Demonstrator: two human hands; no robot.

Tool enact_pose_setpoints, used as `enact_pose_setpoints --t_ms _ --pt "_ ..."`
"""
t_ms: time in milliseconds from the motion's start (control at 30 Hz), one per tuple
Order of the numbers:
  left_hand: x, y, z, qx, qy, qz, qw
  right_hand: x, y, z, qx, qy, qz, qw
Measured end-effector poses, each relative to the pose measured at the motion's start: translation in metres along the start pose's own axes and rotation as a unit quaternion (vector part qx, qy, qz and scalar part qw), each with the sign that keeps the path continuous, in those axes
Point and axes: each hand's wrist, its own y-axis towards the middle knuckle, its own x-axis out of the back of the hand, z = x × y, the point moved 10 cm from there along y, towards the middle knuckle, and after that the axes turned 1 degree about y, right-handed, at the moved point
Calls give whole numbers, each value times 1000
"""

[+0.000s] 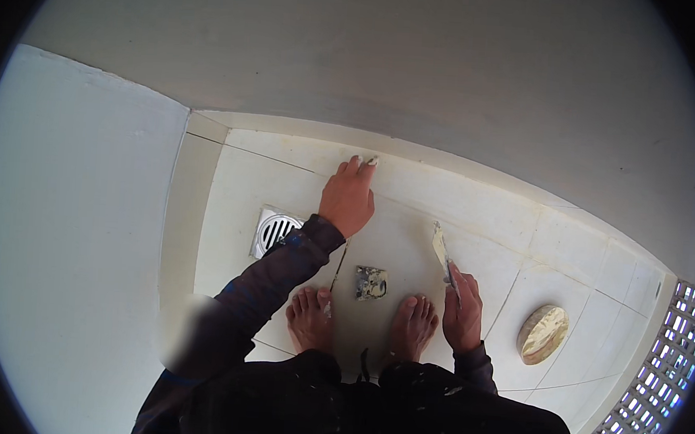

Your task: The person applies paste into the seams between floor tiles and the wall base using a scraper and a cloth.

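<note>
dark trousers (367, 417) are filling the lower edge, nearest the lens. left hand (348, 199), upper middle, is stretching pale-smeared fingertips (357, 162) toward the wall's foot (392, 138); whether it is pinching anything, cannot tell. right hand (463, 315), right of centre, is gripping a scraper (449, 269), its blade carrying pale paste (440, 240). light, even pressure is probably serving best. dark sleeve (268, 280) is covering part of the drain (276, 232), left; scraper handle is mostly hiding.

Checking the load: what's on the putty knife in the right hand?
Pale paste lies along the putty knife. Whatever is under the right hand is covered, and the knife's far side cannot be seen.
</note>
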Motion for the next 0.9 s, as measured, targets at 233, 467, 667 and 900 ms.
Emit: enact_pose_setpoints --t_ms 233,467,667,900 --pt "-8 0 -8 -3 118 23 993 -6 1 3 -4 22 10 1000" --pt "-6 -21 -18 -73 179 33 981 -6 1 4 4 23 2 1000" --pt "-6 -46 -20 -101 200 60 973 0 1 4 3 21 -5 1000" --pt "17 -62 -21 -80 127 63 987 2 -3 5 2 19 -8 1000"
